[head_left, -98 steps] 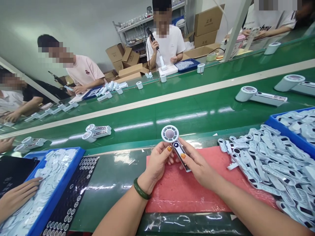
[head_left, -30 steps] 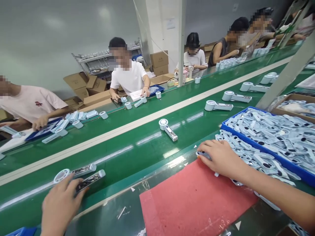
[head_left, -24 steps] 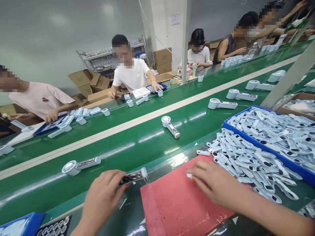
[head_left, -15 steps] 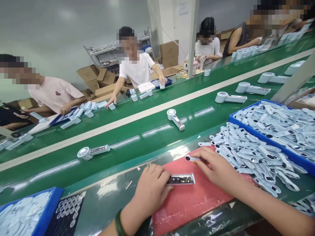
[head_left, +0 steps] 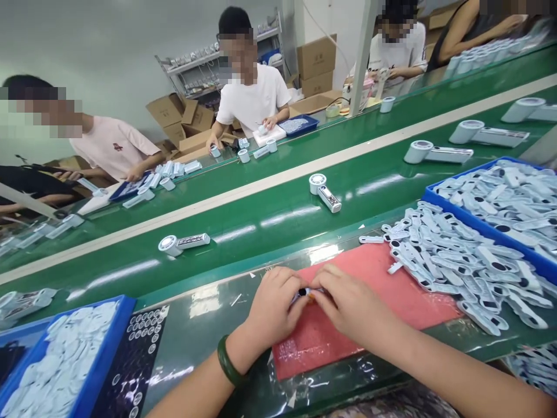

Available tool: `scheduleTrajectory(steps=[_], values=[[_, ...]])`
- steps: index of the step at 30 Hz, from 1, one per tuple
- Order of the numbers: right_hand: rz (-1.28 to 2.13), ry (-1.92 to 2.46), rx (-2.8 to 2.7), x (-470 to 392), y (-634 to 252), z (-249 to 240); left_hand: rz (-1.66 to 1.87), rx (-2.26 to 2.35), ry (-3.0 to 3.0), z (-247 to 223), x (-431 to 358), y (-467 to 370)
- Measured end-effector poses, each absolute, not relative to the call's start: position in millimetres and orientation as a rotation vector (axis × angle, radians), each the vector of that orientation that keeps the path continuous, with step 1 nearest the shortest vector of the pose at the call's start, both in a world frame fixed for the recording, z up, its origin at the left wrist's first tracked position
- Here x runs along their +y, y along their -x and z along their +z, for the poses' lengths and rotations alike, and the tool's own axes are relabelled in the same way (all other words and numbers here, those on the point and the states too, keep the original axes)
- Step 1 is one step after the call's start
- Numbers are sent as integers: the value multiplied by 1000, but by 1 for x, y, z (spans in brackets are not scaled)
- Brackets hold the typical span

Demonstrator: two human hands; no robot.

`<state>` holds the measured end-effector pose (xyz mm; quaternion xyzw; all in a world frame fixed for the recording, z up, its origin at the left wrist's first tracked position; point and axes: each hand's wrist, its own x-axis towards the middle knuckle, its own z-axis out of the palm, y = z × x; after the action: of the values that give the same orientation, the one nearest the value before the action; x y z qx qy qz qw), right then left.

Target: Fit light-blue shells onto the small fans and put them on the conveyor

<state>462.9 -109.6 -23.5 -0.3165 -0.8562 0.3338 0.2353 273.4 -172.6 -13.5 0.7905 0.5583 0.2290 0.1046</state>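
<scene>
Above the red mat (head_left: pixel 374 290), my left hand (head_left: pixel 274 305) and my right hand (head_left: pixel 346 296) meet with fingers closed. Between the fingertips a small part of a light-blue handle cover (head_left: pixel 303 292) shows, with a dark oval on it. My right hand pinches this cover. The handheld fan in my left hand is almost wholly hidden by the fingers. Right of my hands lies a heap of similar light-blue covers (head_left: pixel 461 261), some overlapping the mat's edge.
A green conveyor (head_left: pixel 270 226) crosses ahead, carrying handheld fans (head_left: pixel 324 191) with exposed boards. A blue tray (head_left: pixel 491 229) of covers stands right, another blue tray (head_left: pixel 126 307) left. Beside that lies a black sheet of round stickers (head_left: pixel 143 328). Several co-workers sit across the belt.
My right hand has moved left with the cover, meeting my left hand at the fan. The fan's board is now hidden. The camera view has shifted; a co-worker's hands drew back from the belt.
</scene>
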Motion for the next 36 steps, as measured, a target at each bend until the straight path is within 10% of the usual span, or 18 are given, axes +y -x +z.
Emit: scheduleTrajectory(steps=[9,16,25,36], values=[[1383,812,-2148,-88,-473,-43,659,1641,-2179,-12,-170,-274],[405,961,-2515,27,-441,-30,695,1664,-2238,-14,-174,-276],[254,1254,-2508,121,-450,-52,699,1638,-2313,-20,-174,-272],[892,867,-2497,-35,-465,-22,722,1609,-2279,-18,-167,-267]])
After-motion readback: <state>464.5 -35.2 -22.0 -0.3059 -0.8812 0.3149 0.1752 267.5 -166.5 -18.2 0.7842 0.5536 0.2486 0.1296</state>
